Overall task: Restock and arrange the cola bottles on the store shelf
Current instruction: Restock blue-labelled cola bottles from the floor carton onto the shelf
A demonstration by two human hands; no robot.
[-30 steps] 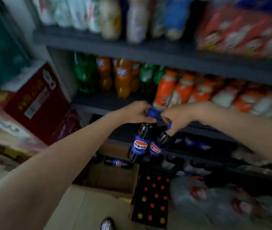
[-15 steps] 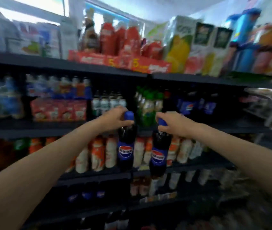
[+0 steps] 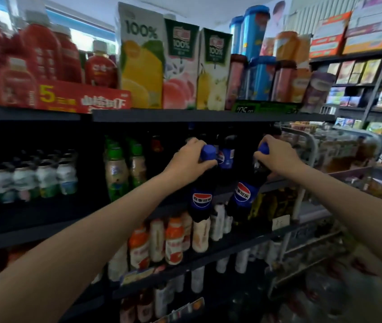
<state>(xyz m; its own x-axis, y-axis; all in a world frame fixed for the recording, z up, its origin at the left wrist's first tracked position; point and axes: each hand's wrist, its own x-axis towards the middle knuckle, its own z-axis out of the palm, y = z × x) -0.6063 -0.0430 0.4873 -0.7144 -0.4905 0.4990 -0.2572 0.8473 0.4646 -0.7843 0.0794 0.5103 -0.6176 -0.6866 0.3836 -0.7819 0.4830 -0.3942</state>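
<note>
My left hand (image 3: 189,160) grips the neck of a dark cola bottle (image 3: 201,198) with a blue cap and a blue label, held upright in front of the shelf. My right hand (image 3: 278,158) grips the neck of a second cola bottle (image 3: 243,197), which tilts with its base toward the left. Both bottles hang in the air at the dark middle shelf (image 3: 276,184). Behind them, more cola bottles (image 3: 226,157) with blue labels stand on that shelf.
Green-capped milk-tea bottles (image 3: 124,169) and small white bottles (image 3: 33,178) stand left on the same shelf. Juice cartons (image 3: 159,64) and red bottles (image 3: 43,52) fill the shelf above. Orange and white drinks (image 3: 173,238) line the shelf below. A metal rack (image 3: 311,155) stands close on the right.
Both hands have lifted the two cola bottles from down near the floor boxes up to the middle shelf. My view has risen and swung right, and the hands have spread apart.
</note>
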